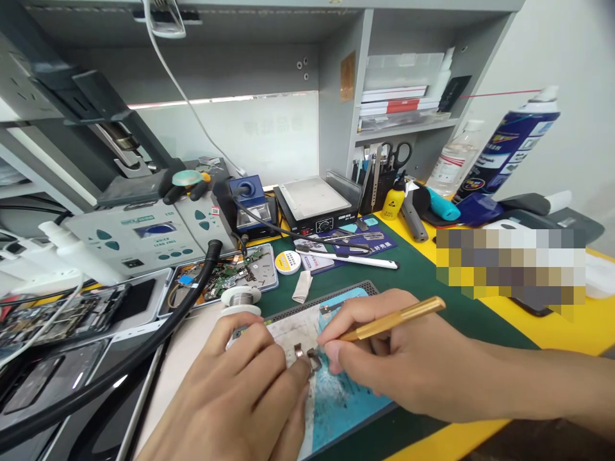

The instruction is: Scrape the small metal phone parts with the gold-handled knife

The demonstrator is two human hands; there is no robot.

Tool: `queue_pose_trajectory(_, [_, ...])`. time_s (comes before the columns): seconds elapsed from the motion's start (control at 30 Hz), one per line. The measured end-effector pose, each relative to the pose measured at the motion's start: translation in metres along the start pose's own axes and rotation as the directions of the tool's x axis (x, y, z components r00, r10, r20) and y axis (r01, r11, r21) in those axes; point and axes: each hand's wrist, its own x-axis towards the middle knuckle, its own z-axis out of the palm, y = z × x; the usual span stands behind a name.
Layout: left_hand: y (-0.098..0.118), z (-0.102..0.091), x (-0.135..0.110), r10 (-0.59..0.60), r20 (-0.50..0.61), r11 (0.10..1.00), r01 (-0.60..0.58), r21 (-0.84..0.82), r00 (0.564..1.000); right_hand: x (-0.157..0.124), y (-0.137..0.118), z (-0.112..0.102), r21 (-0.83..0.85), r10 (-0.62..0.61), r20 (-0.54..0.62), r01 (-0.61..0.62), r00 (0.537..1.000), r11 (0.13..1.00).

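Observation:
My left hand point(240, 390) lies low at the front, its fingers curled and pinching a small metal part point(305, 360) against a blue work mat point(346, 403). My right hand point(403, 362) comes in from the right and grips a gold-coloured pen-like tool point(398, 318) like a pencil. The tool's tip is hidden behind my fingers, close to the small part. Both hands nearly touch over the mat.
A soldering station point(144, 237), a black hose point(192, 301), a tray of circuit boards point(225, 275) and opened phones point(72, 314) fill the left. Behind stand a hot plate point(317, 205), a solder spool point(239, 298), a white pen point(355, 258), a spray can point(509, 147) and a bottle point(451, 160).

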Motion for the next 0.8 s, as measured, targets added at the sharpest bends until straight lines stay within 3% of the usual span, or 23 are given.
queue_pose_trajectory(0.67, [-0.009, 0.005, -0.008, -0.006, -0.015, 0.998, 0.005, -0.065, 1.000, -0.001, 0.002, -0.005, 0.227, 0.097, -0.009, -0.092, 0.995, 0.970])
queue_pose_trajectory(0.8, [-0.008, 0.004, -0.007, 0.023, -0.035, 1.000, -0.023, -0.010, 0.999, -0.001, -0.008, -0.011, 0.284, 0.210, 0.093, -0.228, 0.973, 0.931])
